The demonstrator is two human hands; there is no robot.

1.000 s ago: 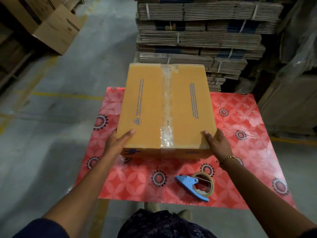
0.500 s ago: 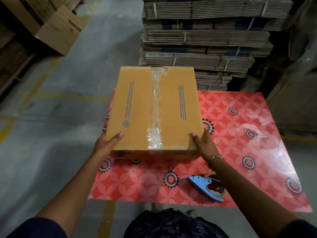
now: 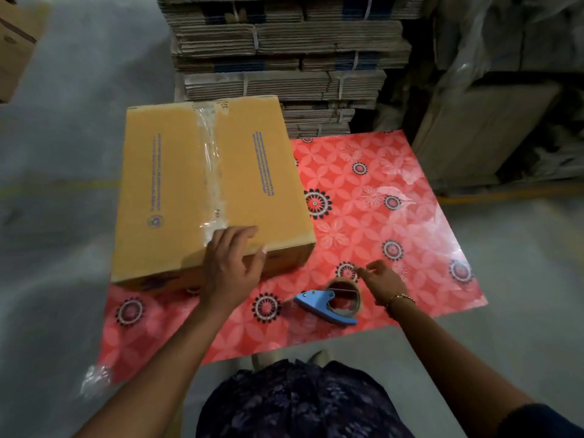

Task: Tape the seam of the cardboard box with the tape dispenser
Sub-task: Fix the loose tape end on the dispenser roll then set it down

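On the red flower-patterned table covering (image 3: 395, 216), a brown cardboard box (image 3: 177, 191) sits at the left edge, overhanging it, with clear tape (image 3: 211, 172) along its top seam. Behind the far edge stand stacks of flattened cardboard (image 3: 284, 58). Near the front edge lies a blue tape dispenser (image 3: 328, 303). Fingers spread, the left hand (image 3: 232, 267) presses on the box's near edge. Fingers loosely curled and holding nothing, the right hand (image 3: 384, 281) hovers just beside the dispenser.

Dim warehouse light, glare on the glossy red tablecloth (image 3: 420, 197), blurred wide-angle edges.
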